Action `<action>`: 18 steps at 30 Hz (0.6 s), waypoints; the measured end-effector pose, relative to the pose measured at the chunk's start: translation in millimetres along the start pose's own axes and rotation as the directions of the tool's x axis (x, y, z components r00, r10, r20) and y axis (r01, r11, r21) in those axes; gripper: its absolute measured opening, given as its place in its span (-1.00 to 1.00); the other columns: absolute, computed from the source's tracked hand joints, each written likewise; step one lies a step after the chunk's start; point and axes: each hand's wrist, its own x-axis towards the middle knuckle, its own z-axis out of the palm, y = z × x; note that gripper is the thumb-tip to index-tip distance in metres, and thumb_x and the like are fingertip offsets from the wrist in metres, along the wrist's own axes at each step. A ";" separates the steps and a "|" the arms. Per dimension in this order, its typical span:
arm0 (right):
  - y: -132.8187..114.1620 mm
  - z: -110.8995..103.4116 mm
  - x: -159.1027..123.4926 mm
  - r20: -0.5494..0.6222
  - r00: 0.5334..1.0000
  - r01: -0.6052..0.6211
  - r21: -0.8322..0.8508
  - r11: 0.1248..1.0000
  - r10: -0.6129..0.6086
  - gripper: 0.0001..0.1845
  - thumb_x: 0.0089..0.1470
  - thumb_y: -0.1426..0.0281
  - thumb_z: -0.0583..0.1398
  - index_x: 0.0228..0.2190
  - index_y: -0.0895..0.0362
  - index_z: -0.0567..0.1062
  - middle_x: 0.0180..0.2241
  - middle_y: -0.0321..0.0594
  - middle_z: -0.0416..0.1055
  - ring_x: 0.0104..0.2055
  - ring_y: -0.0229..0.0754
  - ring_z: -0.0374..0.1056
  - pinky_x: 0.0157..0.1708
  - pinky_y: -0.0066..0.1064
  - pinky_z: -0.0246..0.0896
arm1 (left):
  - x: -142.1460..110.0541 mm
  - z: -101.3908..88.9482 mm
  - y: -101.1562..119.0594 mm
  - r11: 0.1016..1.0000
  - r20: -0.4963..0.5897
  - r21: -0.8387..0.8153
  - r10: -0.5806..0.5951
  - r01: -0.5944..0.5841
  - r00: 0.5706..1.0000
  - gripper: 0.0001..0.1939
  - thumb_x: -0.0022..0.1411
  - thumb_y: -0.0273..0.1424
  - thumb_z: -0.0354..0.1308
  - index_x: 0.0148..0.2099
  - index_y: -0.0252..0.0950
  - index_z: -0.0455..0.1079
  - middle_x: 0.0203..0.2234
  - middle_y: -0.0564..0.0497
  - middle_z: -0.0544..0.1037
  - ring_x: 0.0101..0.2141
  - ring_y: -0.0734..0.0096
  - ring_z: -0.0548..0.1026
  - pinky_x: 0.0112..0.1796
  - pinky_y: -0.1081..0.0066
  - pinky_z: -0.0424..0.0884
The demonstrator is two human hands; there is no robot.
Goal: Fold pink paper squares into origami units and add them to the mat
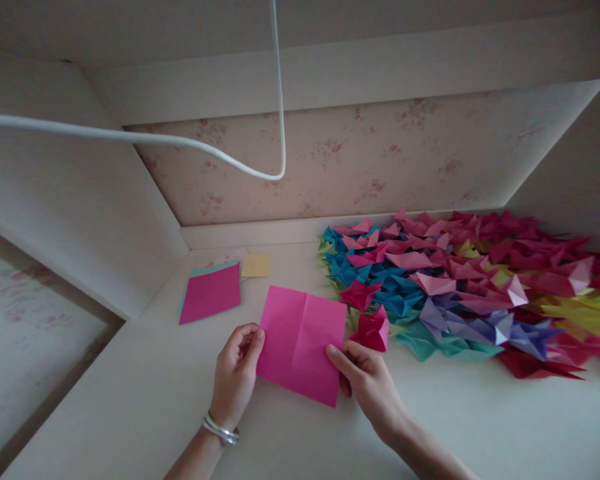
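Head view, both hands (pixel 236 365) pinching opposite edges of a creased pink paper sheet (pixel 300 347), folded paper pieces (pixel 430 280) nearby.

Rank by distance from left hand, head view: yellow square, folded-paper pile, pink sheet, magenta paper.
From the left hand:
1. Pink sheet: held, between both hands.
2. Magenta paper: beyond the hand, slightly left.
3. Yellow square: farther back, beside the magenta paper.
4. Folded-paper pile: far right.
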 end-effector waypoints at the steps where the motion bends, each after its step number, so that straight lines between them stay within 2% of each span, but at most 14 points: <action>1: -0.7 -0.5 -0.2 -0.001 1.000 -0.005 0.000 1.000 0.005 -0.46 0.04 -0.04 0.25 -0.65 0.11 0.29 -0.75 -0.43 0.19 -0.69 -0.36 0.05 -0.65 -0.48 -0.19 | -0.8 0.3 0.0 1.000 0.004 0.013 0.009 -0.009 1.000 -0.72 0.21 -0.10 0.21 -0.27 -0.22 0.44 -0.55 0.11 0.42 -0.52 0.39 0.33 -0.48 0.47 0.25; 5: -2.7 -3.3 0.1 -0.021 0.999 -0.044 -0.006 0.999 0.044 -0.45 0.04 -0.05 0.23 -0.66 0.10 0.28 -0.78 -0.47 0.10 -0.73 -0.40 -0.06 -0.69 -0.47 -0.28 | -3.4 0.5 -2.0 0.998 0.022 0.052 0.017 -0.018 1.000 -0.73 0.24 -0.12 0.19 -0.30 -0.22 0.43 -0.62 0.17 0.26 -0.59 0.43 0.22 -0.54 0.47 0.15; 8: -2.0 -4.7 0.7 -0.056 0.996 -0.065 0.016 0.998 0.066 -0.45 0.00 -0.07 0.26 -0.65 0.12 0.32 -0.78 -0.50 0.01 -0.74 -0.42 -0.13 -0.71 -0.48 -0.34 | -4.7 0.4 -2.6 0.998 0.014 0.058 0.011 -0.012 1.000 -0.72 0.25 -0.11 0.16 -0.30 -0.21 0.41 -0.62 0.17 0.23 -0.58 0.42 0.20 -0.54 0.47 0.14; 12: 0.5 -4.2 0.1 -0.072 0.994 -0.077 0.020 0.997 0.078 -0.48 0.02 -0.06 0.24 -0.60 0.13 0.38 -0.82 -0.51 0.03 -0.78 -0.42 -0.13 -0.75 -0.51 -0.33 | -5.8 1.1 -1.7 0.998 -0.004 0.060 0.011 -0.011 1.000 -0.74 0.25 -0.11 0.17 -0.30 -0.20 0.41 -0.61 0.16 0.22 -0.58 0.41 0.19 -0.54 0.46 0.14; 15: 1.6 -3.0 -0.5 -0.039 0.998 -0.047 0.021 0.999 0.048 -0.49 0.08 -0.03 0.22 -0.59 0.14 0.40 -0.79 -0.41 0.23 -0.82 -0.41 -0.02 -0.78 -0.53 -0.26 | -4.1 1.3 -2.7 0.997 -0.028 0.076 0.018 -0.016 0.999 -0.77 0.23 -0.13 0.20 -0.29 -0.19 0.44 -0.61 0.15 0.26 -0.57 0.39 0.23 -0.53 0.45 0.17; 18: 2.9 -2.7 -1.3 -0.030 0.999 0.039 0.039 0.998 -0.038 -0.53 0.10 0.02 0.23 -0.54 0.17 0.50 -0.54 -0.19 0.51 -0.73 -0.36 0.24 -0.72 -0.53 0.00 | -1.4 1.4 -5.4 0.997 -0.039 0.068 0.027 -0.025 0.999 -0.79 0.21 -0.16 0.22 -0.26 -0.20 0.46 -0.60 0.13 0.32 -0.55 0.39 0.29 -0.52 0.46 0.22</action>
